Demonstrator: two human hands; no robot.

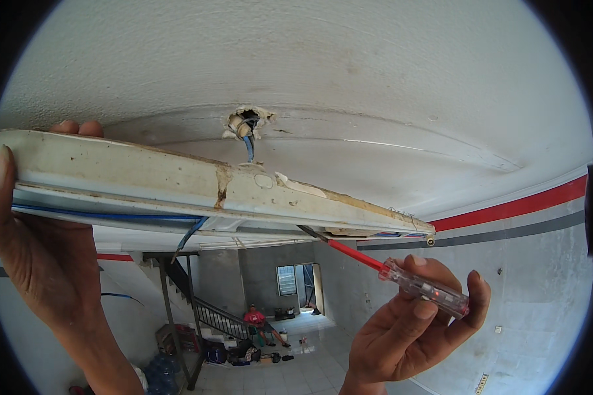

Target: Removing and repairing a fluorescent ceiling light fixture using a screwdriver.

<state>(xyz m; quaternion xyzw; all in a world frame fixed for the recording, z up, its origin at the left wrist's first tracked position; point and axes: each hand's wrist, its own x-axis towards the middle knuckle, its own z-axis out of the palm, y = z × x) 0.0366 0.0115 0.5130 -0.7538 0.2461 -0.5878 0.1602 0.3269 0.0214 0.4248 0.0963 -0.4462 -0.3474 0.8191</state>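
My left hand (pixel 43 257) is wrapped round the left end of a long, dirty white light fixture housing (pixel 125 168), thumb on its near face and fingertips over its top edge. The housing hangs just under the ceiling, and blue wires (pixel 112 214) run along its underside. In my right hand (pixel 408 322) is a voltage tester screwdriver (pixel 428 293) with a clear handle and red shaft sleeve, pinched between thumb and fingers. A small red glow shows inside its handle. The tester's tip reaches a dark wire (pixel 311 232) at the housing's underside; exact contact cannot be made out.
Above the housing, a blue cable (pixel 249 146) comes out of a broken hole (pixel 247 122) in the white ceiling (pixel 349 66). Far below, a person in red (pixel 257 319) sits by a staircase (pixel 214 316), near bags and tools on the tiled floor (pixel 310 368). Large blue bottles (pixel 161 374) stand lower left.
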